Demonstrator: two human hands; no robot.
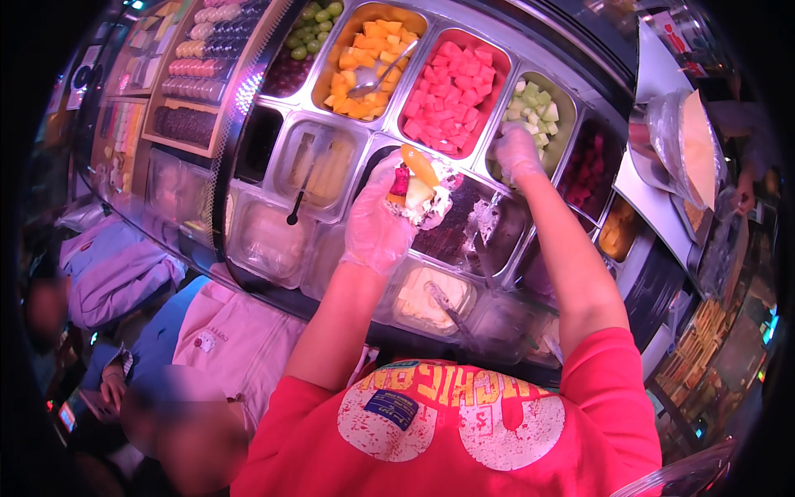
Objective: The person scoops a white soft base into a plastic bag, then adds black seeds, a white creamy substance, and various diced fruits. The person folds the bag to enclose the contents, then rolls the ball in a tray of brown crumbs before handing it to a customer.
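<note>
My left hand [377, 219], in a clear plastic glove, is wrapped round a cream-and-fruit dessert [424, 195]. On it sit white cream, an orange fruit slice on top and dark pink fruit pieces at its left; its base is mostly hidden by the hand. Further right, my gloved right hand [517, 156] reaches into a metal tray of pale green melon cubes [534, 108]. Its fingers are curled together at the tray's near left side, and what they pinch, if anything, cannot be made out. Pink watermelon cubes [451, 95] fill the tray between and beyond my hands.
A tray of orange mango cubes [373, 62] with a spoon [383, 76] and green grapes [315, 29] lie far left. Nearer stand a dark tray with a cream-smeared spatula [482, 228] and a tub of pale cream [431, 296]. People in pink jackets [236, 331] stand beyond the counter's left edge.
</note>
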